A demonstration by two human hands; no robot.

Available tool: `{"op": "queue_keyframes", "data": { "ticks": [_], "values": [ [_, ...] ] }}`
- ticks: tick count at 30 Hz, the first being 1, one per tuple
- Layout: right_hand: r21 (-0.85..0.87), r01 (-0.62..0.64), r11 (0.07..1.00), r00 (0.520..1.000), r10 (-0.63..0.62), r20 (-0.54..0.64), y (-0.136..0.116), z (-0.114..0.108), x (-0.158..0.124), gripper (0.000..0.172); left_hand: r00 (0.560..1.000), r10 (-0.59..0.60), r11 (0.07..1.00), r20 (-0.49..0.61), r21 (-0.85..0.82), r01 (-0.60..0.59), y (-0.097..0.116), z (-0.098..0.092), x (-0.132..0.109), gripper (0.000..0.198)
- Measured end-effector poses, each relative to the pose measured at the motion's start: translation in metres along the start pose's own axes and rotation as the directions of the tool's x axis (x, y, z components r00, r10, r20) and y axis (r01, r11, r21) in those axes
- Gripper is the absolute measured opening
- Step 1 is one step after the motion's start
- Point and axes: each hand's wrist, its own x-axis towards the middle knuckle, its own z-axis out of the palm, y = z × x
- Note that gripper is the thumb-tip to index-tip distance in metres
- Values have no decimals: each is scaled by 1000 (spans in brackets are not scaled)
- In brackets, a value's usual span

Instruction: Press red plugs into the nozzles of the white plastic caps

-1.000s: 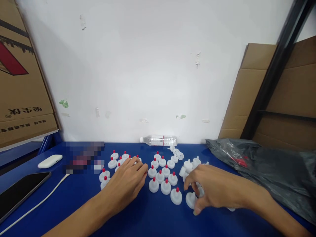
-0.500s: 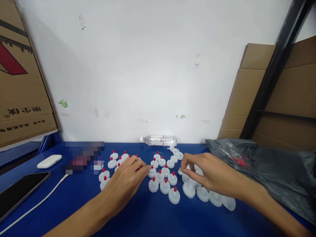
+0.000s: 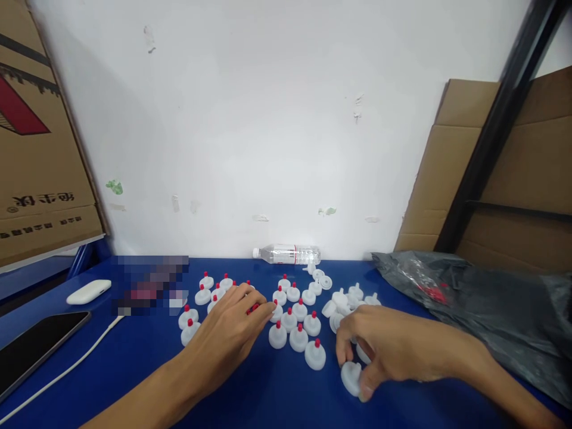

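While the right hand (image 3: 388,345) pinches a tilted white cap (image 3: 351,378) between thumb and finger in front of the heaped bare caps (image 3: 342,301), a slack grip could let the rim slip. The left hand (image 3: 235,316) curls over small red pieces (image 3: 252,308); whether it holds them cannot be told, and loose ones could roll if the fingers spread. Between the hands, red-tipped caps (image 3: 298,341) stand closely spaced on the tabletop (image 3: 286,393); a low sweep could topple them. Knuckles catching a spout could scatter the heap.
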Motion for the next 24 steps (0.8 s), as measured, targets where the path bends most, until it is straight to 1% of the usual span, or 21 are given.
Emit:
{"op": "queue_keyframes", "data": {
  "ticks": [3,6,9,15,20,24],
  "values": [
    [-23,-20,1000,999,21,26,-1,2,5,27,1000,5,1000,-16,-8,-5,0,0,-1,18],
    [-42,-20,999,999,22,30,-2,3,7,27,1000,4,1000,-20,-15,-5,1,1,-1,18],
    [-85,14,996,1000,-16,-22,-3,4,6,26,1000,6,1000,-25,-14,-6,2,0,0,19],
    [-121,-16,993,993,2,-119,-5,2,7,25,999,9,1000,-33,-25,-10,3,-2,1,21],
    [-144,72,987,969,-104,-224,-3,8,14,26,999,-2,998,-32,-60,0,2,1,-1,19],
    [-204,121,972,937,-179,-299,-7,11,19,28,997,12,992,-79,-122,-22,4,3,-2,17]
  ]
}}
